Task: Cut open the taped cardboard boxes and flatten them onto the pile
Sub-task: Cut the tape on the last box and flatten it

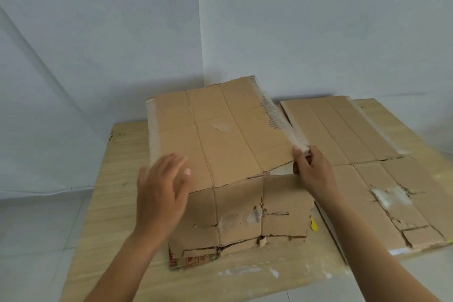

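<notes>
A worn brown cardboard box (235, 213) stands in the middle of the wooden table (117, 203). Its top flap (220, 130) is raised and tilts up toward the right, with clear tape along its right edge. My right hand (310, 169) pinches the flap's near right corner. My left hand (161, 191) hovers with spread fingers at the box's front left top corner, close to the cardboard; contact is unclear. To the right lies the pile of flattened cardboard (372, 154).
A small yellow object (313, 225) shows between the box and the flat pile, mostly hidden. Grey walls close off the back, meeting in a corner behind the box. The table's left edge borders pale floor tiles (36, 228).
</notes>
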A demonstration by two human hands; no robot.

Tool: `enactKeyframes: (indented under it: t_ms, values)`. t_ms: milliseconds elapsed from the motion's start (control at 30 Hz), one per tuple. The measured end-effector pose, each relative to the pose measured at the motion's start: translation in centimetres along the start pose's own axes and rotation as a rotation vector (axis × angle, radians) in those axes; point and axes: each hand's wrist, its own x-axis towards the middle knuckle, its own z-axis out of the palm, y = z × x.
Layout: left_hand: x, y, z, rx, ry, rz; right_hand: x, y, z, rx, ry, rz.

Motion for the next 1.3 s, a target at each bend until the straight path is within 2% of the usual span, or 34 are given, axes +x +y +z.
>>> enactKeyframes:
  t_ms: [67,167,200,333,467,733,967,1067,1133,1200,1267,1300]
  values:
    - [-0.5,-0.7,-0.6,-0.087,0.040,-0.180,-0.2,0.6,0.5,0.043,0.032,-0.029]
    - [-0.7,-0.6,-0.7,-0.438,-0.077,-0.537,-0.3,1.2,1.1,0.075,0.061,-0.028]
    - [-0.6,-0.6,-0.4,-0.467,-0.078,-0.568,-0.3,1.2,1.3,0.077,0.061,-0.024]
    - [-0.3,-1.4,0.0,-0.433,0.112,-0.539,-1.0,0.6,1.4,0.090,0.036,-0.050]
    - [0.3,-2.6,0.4,-0.448,0.153,-0.536,-1.3,0.5,2.1,0.056,0.008,-0.026]
    - [3.2,-6.6,5.2,-0.356,-0.014,-0.563,2.1,3.0,7.3,-0.061,-0.008,0.036]
    - [3.8,-9.6,9.4,-0.141,-0.254,-0.676,3.9,5.9,11.6,-0.134,-0.066,0.100]
    - [3.9,-10.1,9.7,-0.113,-0.255,-0.686,4.5,6.9,12.3,-0.227,-0.081,0.182]
    - [3.3,-10.6,9.9,0.026,-0.216,-0.607,4.8,7.4,12.5,-0.294,-0.123,0.227]
    - [1.8,-10.6,10.5,0.153,-0.185,-0.405,4.6,7.5,12.5,-0.375,-0.125,0.207]
    - [-0.7,-9.9,11.6,0.083,-0.243,-0.123,3.9,7.8,12.6,-0.531,-0.052,0.025]
    - [-2.1,-9.2,12.4,0.056,-0.326,-0.001,3.4,7.9,12.8,-0.591,-0.006,-0.094]
